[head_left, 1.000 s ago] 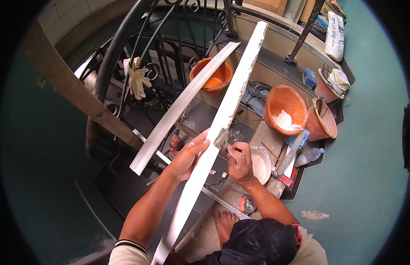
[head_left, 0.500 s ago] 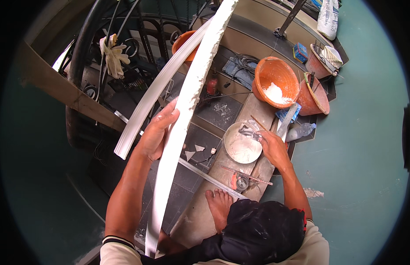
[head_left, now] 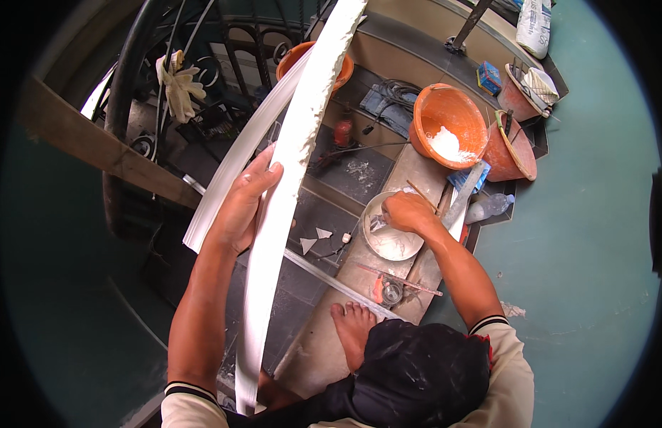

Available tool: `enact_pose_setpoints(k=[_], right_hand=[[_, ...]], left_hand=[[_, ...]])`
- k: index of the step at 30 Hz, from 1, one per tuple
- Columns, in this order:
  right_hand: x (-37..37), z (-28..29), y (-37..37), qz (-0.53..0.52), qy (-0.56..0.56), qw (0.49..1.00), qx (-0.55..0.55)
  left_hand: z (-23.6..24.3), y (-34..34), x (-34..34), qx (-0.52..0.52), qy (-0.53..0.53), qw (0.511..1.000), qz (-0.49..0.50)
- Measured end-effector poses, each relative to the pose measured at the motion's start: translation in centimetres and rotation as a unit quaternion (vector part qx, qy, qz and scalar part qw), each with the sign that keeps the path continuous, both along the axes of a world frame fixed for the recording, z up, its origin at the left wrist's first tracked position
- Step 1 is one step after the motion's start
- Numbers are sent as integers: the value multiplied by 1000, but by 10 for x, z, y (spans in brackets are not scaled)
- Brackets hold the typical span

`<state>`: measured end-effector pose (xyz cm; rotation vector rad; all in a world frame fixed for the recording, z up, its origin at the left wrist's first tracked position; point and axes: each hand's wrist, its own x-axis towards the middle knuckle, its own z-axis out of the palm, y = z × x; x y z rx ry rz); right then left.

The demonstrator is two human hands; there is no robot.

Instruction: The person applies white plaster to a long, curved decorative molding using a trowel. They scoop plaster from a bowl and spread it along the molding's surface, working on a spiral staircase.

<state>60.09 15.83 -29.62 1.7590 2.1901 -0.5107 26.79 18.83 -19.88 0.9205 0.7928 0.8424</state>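
Observation:
My left hand (head_left: 249,196) is closed round the edge of a long white moulding strip (head_left: 277,221), held slanting upward. Lumpy white paste runs along the strip's right edge in its upper part. My right hand (head_left: 411,212) is closed over a round bowl (head_left: 364,239) of white paste (head_left: 396,244). It grips a putty knife (head_left: 377,221), whose smeared metal blade lies in the bowl; the fingers cover its handle. A thin wooden stick (head_left: 418,190) shows just behind this hand. A second white moulding (head_left: 231,167) leans to the left of the held strip.
An orange tub (head_left: 423,114) with white powder stands beyond the bowl, near reddish buckets (head_left: 513,153) and a plastic bottle (head_left: 490,207). A jar (head_left: 392,292) sits on the plank (head_left: 320,324) by my foot. Iron railing (head_left: 118,107) with hanging gloves (head_left: 179,89) rises at left.
My right hand has moved left over the bowl, and the putty knife has gone with it, lower into the paste. The held moulding has shifted slightly left with my left hand.

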Motion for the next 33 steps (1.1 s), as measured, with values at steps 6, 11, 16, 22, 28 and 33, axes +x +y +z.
enact_pose_setpoints(k=[6, 11, 16, 22, 28, 33], right_hand=[[55, -22, -23, -98, 228, 969, 3], [64, -22, -56, -259, 442, 858, 8], [16, 12, -59, -206, 689, 689, 95], [-50, 35, -1, -168, 656, 669, 306], [-75, 15, 14, -90, 512, 716, 466], [-96, 8, -9, -39, 475, 721, 503]], left_hand=[[1, 6, 19, -9, 53, 998, 14], [-1, 22, 34, -3, 48, 999, -4], [-4, 44, 55, -34, -15, 999, -37], [4, 51, 73, -33, -52, 997, -40], [7, 50, 69, -30, -80, 995, -46], [0, 54, 60, -32, -88, 994, -52]])
